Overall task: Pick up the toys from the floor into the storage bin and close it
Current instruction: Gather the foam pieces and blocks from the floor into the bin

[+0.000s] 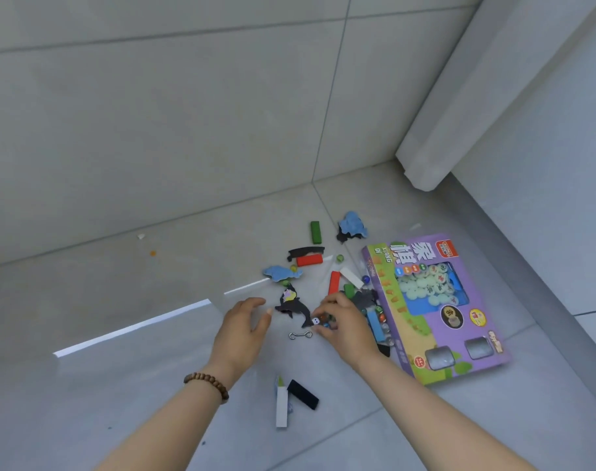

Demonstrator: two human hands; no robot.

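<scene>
Toys lie scattered on the grey tiled floor. A dark dolphin-shaped piece (293,306) sits between my hands. My left hand (243,326) hovers just left of it, fingers apart and holding nothing. My right hand (345,322) is curled around small toys, among them a white die (316,321) and marbles. A metal hook (300,335) lies just below the die. Farther off are red blocks (309,260), a green block (316,231) and blue foam shapes (352,224). Near my forearms lie a white block (281,406) and a black block (302,394). I see no storage bin that I can make out.
A purple boxed chess game (436,300) lies flat to the right of the toys. A white wall and a white cabinet edge (425,171) close off the right side. A bright streak (133,329) crosses the floor; whether it is a clear edge or a reflection is unclear.
</scene>
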